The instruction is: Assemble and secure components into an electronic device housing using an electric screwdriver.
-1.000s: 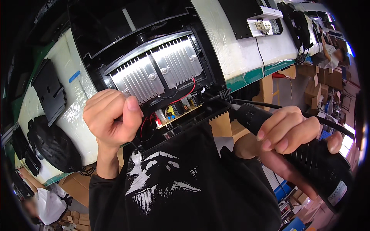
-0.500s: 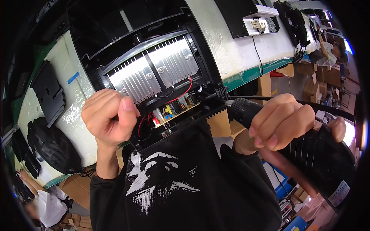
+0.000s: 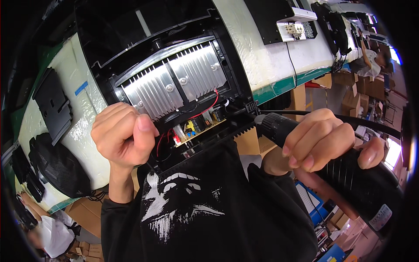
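A black electric screwdriver is gripped in my right hand, fingers wrapped over its body. Its nose points left at the near right corner of an open black casing. My left hand is a closed fist by the casing's near left side, thumb pressed on the curled fingers; whatever it may hold is hidden. Inside the casing lie two silver finned heat sinks and, nearer me, a circuit board with small parts. A red wire runs between them.
To the left lie a flat black panel and a black mesh-patterned cover on the plastic-covered table. A black panel with a white bracket lies at the far right. Cardboard boxes and other people are beyond the table.
My right thumb has shifted slightly down and left on the screwdriver. The left fist and the casing stay almost where they were.
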Demonstrator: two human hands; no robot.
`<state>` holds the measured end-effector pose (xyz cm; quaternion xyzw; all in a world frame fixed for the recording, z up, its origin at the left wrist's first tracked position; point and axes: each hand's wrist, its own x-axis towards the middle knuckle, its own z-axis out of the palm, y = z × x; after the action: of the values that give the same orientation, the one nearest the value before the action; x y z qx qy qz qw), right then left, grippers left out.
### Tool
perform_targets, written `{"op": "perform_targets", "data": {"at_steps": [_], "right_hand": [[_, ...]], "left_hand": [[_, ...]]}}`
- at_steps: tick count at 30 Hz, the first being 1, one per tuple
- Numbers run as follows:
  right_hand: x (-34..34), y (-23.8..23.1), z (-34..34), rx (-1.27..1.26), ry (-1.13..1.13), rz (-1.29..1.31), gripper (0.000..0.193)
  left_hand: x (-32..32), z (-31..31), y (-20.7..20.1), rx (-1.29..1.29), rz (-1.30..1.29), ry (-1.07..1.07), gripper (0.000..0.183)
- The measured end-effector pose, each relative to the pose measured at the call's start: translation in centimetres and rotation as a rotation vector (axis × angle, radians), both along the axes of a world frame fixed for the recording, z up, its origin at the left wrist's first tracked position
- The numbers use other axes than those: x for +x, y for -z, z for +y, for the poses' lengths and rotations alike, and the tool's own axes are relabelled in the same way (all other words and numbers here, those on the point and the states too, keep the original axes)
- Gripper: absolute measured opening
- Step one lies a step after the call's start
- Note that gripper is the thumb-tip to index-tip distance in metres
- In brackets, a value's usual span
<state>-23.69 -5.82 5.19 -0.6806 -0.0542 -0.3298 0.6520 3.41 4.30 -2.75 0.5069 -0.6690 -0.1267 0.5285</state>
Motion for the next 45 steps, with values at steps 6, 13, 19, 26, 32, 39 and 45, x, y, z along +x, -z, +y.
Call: {"op": "perform_targets", "data": {"at_steps": [6, 13, 19, 26, 32, 39, 45], "right_hand": [[-1.3, -1.1, -0.6, 0.033, -0.189, 0.067, 0.031], [-3.7, -6.6, 4.2, -0.050, 0.382, -0.563, 0.027], [-12.0, -7.6, 0.8, -0.470, 1.229, -0.478, 0.072], [-9.5, -2.4, -8.3, -0.378, 1.494, -0.445, 0.094], [-10.2, -1.0, -10.1, -0.316, 1.289, -0.393, 0.092], [-8.1, -5.9, -16.6, -0.066, 1.238, -0.041, 0.072], [-2.3, -8.0, -16.6, -0.254, 1.345, 0.079, 0.040]], "left_hand": [[0.3, 0.3, 0.4, -0.030, 0.090, 0.002, 0.028], [0.3, 0.6, 2.0, -0.224, 0.171, 0.014, 0.034], [0.0, 1.4, 2.5, -0.232, 0.253, -0.173, 0.034], [-1.1, 0.8, 1.6, 0.306, 0.509, -0.447, 0.075], [-2.1, 0.6, 0.4, 0.471, 0.689, -0.557, 0.086], [-2.5, -1.1, 0.9, 0.324, 0.667, -0.529, 0.084], [-1.4, -0.2, 1.7, 0.143, 0.874, -0.336, 0.084]]}}
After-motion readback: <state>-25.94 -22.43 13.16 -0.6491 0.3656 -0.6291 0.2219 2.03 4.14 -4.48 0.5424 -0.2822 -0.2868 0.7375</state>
